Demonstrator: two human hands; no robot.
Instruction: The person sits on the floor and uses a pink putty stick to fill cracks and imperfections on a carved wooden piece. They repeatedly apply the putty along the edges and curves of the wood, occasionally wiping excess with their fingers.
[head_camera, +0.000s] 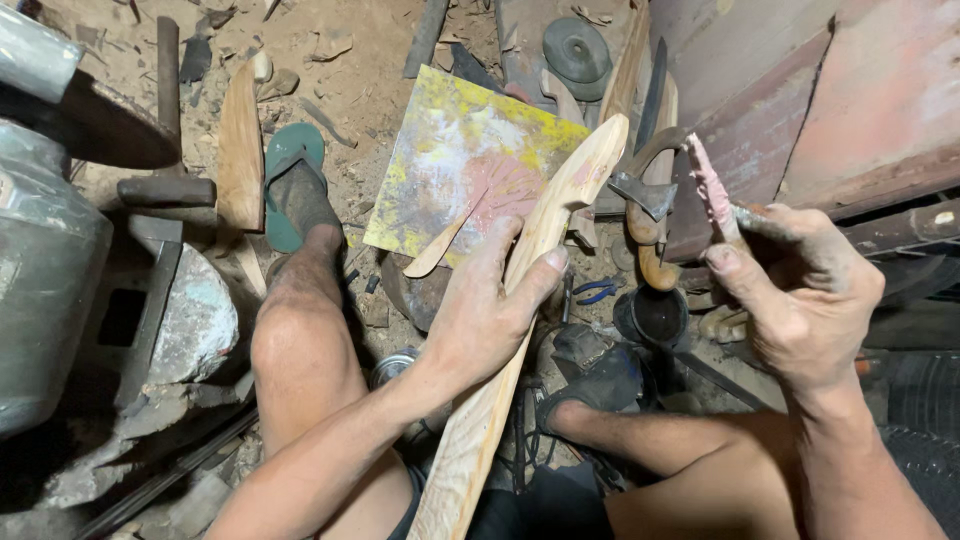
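No packages, labels, signs or screens show anywhere here; only tools, wood pieces and scrap lie about on the floor.

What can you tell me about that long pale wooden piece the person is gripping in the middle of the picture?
The long wooden piece looks like pale, bare, roughly carved wood, flat and narrow, widening to a rounded, pointed tip. It slants from the person's lap at the bottom up to the right, its tip lying over the edge of a yellow-stained board. The left hand wraps around its middle, thumb across the face. Its lower end runs out of view between the legs.
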